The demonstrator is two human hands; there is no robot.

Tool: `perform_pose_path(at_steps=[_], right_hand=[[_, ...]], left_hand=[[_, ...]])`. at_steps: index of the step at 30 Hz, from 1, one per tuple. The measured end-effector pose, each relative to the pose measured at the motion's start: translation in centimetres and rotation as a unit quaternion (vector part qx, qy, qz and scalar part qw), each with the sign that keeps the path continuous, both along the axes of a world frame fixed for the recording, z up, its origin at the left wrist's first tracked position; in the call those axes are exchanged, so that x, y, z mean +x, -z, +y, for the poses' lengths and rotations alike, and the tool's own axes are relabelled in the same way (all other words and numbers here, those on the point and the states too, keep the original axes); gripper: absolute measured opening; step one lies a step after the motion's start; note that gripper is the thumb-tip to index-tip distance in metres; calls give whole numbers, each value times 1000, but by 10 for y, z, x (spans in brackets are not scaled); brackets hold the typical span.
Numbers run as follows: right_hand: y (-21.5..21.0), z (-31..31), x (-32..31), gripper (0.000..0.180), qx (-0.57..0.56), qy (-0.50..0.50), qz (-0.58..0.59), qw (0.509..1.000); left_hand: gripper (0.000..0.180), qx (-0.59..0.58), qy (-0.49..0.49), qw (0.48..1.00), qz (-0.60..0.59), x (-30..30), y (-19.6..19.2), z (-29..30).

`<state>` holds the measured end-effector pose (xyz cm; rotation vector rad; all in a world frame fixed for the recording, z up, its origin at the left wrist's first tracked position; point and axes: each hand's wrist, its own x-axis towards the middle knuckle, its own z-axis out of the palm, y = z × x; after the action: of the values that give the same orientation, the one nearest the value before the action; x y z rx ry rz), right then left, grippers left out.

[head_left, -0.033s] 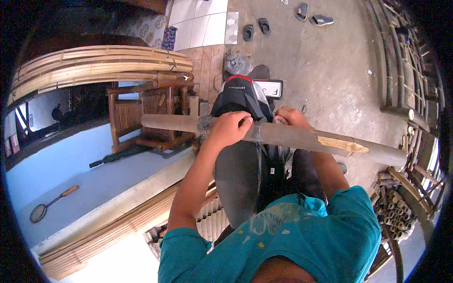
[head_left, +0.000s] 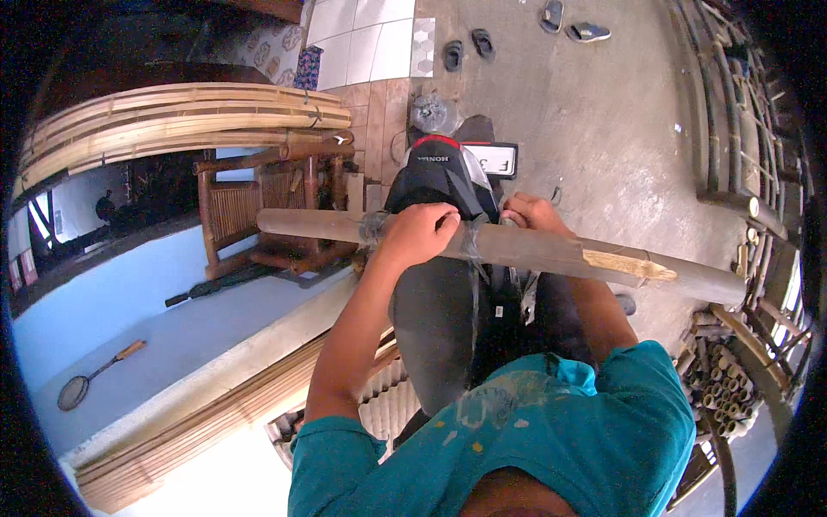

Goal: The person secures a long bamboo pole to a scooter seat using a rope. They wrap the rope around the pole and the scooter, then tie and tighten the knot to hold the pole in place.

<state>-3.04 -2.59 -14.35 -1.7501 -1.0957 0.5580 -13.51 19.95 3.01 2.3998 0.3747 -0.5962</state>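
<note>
A long grey-brown pole (head_left: 525, 244), apparently bamboo, lies crosswise over the black seat (head_left: 435, 327) of a motorbike. Toward its right end a pale, splintered patch shows. Clear strapping (head_left: 470, 239) wraps the pole between my hands, and a second wrapped band (head_left: 372, 227) sits left of my left hand. My left hand (head_left: 422, 231) lies over the pole, its fingers curled in and thumb close to the forefinger. Beyond the pole's far edge, my right hand (head_left: 532, 212) is closed, with its forearm passing under the pole. What either hand's fingers grip is hidden.
Bundled bamboo slats (head_left: 198, 116) and a bamboo chair (head_left: 233, 211) stand at left. A round-headed strainer (head_left: 74, 392) lies on the blue ledge. Cut bamboo pieces (head_left: 728, 392) are stacked at right, beside a bamboo rack (head_left: 719, 112). Sandals (head_left: 482, 43) lie on the far floor.
</note>
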Motion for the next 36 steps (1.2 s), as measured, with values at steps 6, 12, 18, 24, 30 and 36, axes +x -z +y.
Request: perform_pose_path(at_steps=[6,12,18,24,30,36], right_hand=[[1,27,18,16,62,44,-28,997],[-13,66,41,25,166,-21,-76,983],[-26,87,73,29,187,-67,-164,966],[-19,114,75,31,204,-45,-175,962],[-36,136,57,28,124,-87,-157,976],[-38,146,57,36,123,-61,-199,970]], left_hand=[[36,-22,35,994,102,12,18,21],[37,-123,119,970,174,30,26,40],[48,-144,143,958,201,34,29,49],[43,-142,153,959,191,37,23,46],[40,-49,152,979,129,29,12,33],[47,25,142,978,151,18,1,30]])
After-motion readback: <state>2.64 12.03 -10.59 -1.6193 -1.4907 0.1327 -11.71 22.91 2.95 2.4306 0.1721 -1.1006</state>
